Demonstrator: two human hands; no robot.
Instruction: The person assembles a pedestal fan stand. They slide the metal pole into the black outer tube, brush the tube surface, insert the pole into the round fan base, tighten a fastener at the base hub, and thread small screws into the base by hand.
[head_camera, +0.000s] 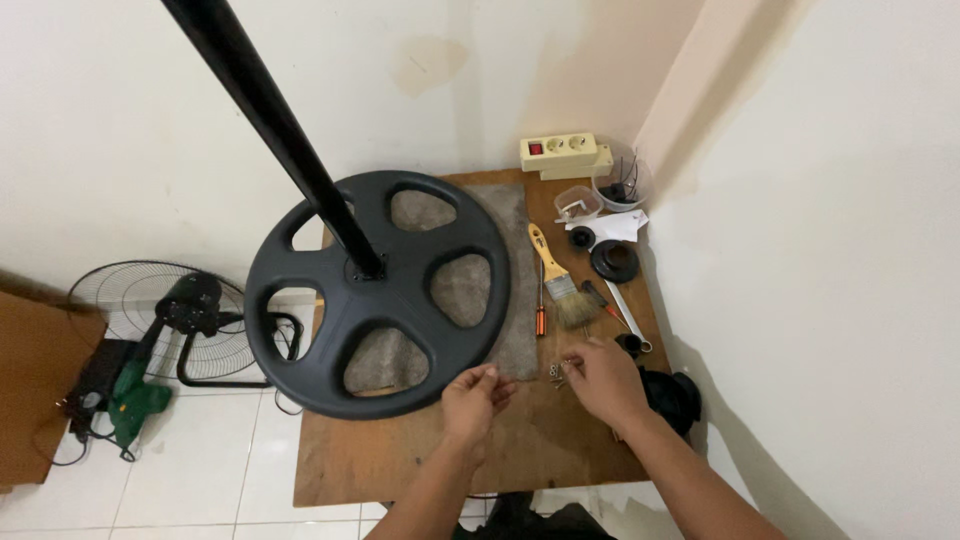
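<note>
Small screws (556, 372), perhaps, under right hand (603, 380)

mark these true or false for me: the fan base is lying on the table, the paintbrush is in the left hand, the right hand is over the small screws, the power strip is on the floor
1. The round black fan base lies on the wooden table with its pole attached. True.
2. The paintbrush is in the left hand. False: it lies on the table beyond the right hand, and neither hand holds it.
3. The right hand is at the small screws. True: its fingertips are right beside them.
4. The power strip is on the floor. False: it sits at the far edge of the table, against the wall.
5. A floor fan stands on the tiles left of the table. True.
</note>
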